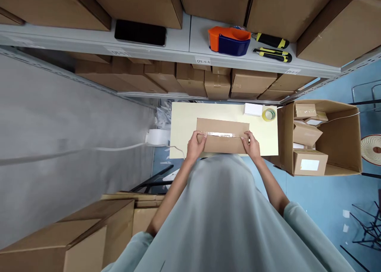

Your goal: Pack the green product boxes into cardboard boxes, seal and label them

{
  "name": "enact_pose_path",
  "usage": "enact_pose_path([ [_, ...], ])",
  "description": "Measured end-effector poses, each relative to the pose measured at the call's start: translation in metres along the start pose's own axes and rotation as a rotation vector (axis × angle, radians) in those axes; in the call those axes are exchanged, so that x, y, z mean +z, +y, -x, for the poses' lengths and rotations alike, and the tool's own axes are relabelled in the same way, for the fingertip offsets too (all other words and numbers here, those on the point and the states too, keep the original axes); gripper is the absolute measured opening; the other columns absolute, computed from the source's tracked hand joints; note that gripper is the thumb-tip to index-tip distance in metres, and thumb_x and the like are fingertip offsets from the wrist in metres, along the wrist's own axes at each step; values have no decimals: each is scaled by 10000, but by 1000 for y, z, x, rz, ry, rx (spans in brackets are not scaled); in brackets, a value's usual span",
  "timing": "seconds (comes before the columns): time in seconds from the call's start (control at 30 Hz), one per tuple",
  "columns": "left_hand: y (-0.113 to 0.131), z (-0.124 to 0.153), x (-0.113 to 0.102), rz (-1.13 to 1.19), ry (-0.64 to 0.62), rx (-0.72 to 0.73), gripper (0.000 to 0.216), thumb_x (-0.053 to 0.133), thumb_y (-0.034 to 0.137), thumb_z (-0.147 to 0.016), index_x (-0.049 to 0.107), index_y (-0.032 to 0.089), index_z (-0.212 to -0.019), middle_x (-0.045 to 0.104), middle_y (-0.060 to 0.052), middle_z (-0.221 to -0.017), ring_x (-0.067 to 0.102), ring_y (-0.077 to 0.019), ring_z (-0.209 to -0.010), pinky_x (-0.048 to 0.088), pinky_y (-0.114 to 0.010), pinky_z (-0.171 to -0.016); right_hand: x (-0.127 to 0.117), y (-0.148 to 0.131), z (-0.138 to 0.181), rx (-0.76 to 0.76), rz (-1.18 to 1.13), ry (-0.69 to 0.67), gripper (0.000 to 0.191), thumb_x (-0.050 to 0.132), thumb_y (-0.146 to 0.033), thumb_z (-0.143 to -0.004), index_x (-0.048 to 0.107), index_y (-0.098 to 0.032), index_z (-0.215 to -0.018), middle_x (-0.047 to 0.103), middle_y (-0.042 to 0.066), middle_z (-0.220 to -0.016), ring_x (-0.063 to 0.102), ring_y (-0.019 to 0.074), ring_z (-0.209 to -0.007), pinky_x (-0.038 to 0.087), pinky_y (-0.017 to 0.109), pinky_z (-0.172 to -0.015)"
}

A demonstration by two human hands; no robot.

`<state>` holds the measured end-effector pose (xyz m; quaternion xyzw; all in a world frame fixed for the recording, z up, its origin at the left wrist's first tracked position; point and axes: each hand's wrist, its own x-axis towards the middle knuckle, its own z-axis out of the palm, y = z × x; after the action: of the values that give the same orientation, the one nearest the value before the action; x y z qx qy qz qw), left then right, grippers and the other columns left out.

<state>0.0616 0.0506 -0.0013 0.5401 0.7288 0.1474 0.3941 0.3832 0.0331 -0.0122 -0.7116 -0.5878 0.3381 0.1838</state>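
A flat brown cardboard box [222, 126] lies on the pale yellow tabletop [184, 112], close to my body. Shiny clear tape [220, 135] runs along the seam across its middle. My left hand [196, 146] grips the box's left end, thumb and fingers near the tape's end. At the opposite end, my right hand [252, 146] grips in the same way, its fingers curled at the edge. The underside of the box is hidden. Behind the box, toward the right, a roll of tape [269, 114] and a small white box [253, 109] rest on the tabletop.
Across the back, a grey shelf [178, 50] carries brown boxes, a black phone [140, 33], an orange and blue tape dispenser [229, 41] and two box cutters [272, 48]. Right of the table stands an open carton [342, 141] with several small boxes. A white label roll [157, 137] sits left.
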Motion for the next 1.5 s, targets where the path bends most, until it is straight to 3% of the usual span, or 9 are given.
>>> enact_pose_path([
  [0.07, 3, -6, 7, 36, 61, -31, 489, 494, 506, -1119, 546, 203, -1498, 712, -179, -1527, 700, -318, -1420, 548, -494, -1209, 4, -5, -12, 22, 39, 17, 536, 466, -632, -1114, 635, -237, -1435, 769, 154, -1439, 790, 309, -1073, 627, 484, -1030],
  [0.23, 6, -38, 13, 53, 160, -51, 841, 513, 519, -1096, 232, 161, -1803, 411, -236, -1829, 492, -361, -1663, 465, -543, -1317, 6, -22, -53, 10, 78, 24, 486, 459, -576, -1131, 623, -247, -1448, 779, 138, -1424, 790, 323, -1095, 603, 461, -1041],
  [0.37, 4, -60, 14, -1, 146, -6, 841, 465, 489, -1112, 231, 78, -1808, 376, -267, -1838, 380, -333, -1733, 381, -505, -1391, 8, -31, -72, 14, 72, 8, 480, 419, -557, -1150, 598, -249, -1470, 759, 141, -1456, 788, 314, -1094, 616, 457, -1027],
  [0.47, 8, -63, 13, -59, 219, 27, 871, 462, 443, -1094, 211, -4, -1798, 176, -317, -1888, 160, -408, -1795, 250, -636, -1426, 10, -35, -73, -18, 121, 35, 469, 399, -527, -1165, 610, -240, -1469, 624, 176, -1665, 738, 337, -1300, 616, 501, -1073],
  [0.57, 21, -57, 11, -184, 236, 129, 848, 460, 375, -1075, 248, -17, -1796, 56, -293, -1907, -24, -452, -1799, 75, -751, -1415, 13, -41, -68, -131, 295, 73, 491, 343, -416, -1185, 661, -167, -1464, 371, 207, -1858, 469, 376, -1652, 467, 593, -1283],
  [0.7, 39, -51, 16, -292, 80, 379, 742, 403, 373, -1112, 360, 104, -1802, 169, -159, -1922, 26, -378, -1812, -33, -680, -1441, 25, -54, -60, -296, 412, -17, 607, 253, -276, -1181, 537, -88, -1683, 318, 182, -1884, 256, 343, -1776, 240, 585, -1426],
  [0.9, 43, -54, 31, -289, -11, 414, 699, 360, 411, -1142, 406, 166, -1795, 245, -137, -1904, 149, -351, -1803, 22, -658, -1451, 46, -62, -53, -276, 452, -85, 723, 327, -418, -1187, 299, -66, -1818, 223, 200, -1903, 204, 350, -1792, 171, 602, -1447],
  [1.37, 29, -62, 26, -372, 29, 445, 681, 394, 393, -1117, 471, 241, -1777, 335, -136, -1870, 266, -394, -1769, 153, -682, -1442, 55, -62, -54, -304, 458, -44, 725, 406, -464, -1168, 356, -148, -1818, 267, 173, -1883, 291, 381, -1764, 276, 625, -1430],
  [1.5, 43, -70, 11, -333, -17, 423, 691, 432, 425, -1115, 471, 202, -1767, 320, -180, -1873, 246, -425, -1772, 183, -726, -1417, 42, -69, -60, -356, 416, -44, 753, 407, -497, -1166, 342, -127, -1819, 262, 190, -1881, 301, 386, -1760, 293, 635, -1424],
])
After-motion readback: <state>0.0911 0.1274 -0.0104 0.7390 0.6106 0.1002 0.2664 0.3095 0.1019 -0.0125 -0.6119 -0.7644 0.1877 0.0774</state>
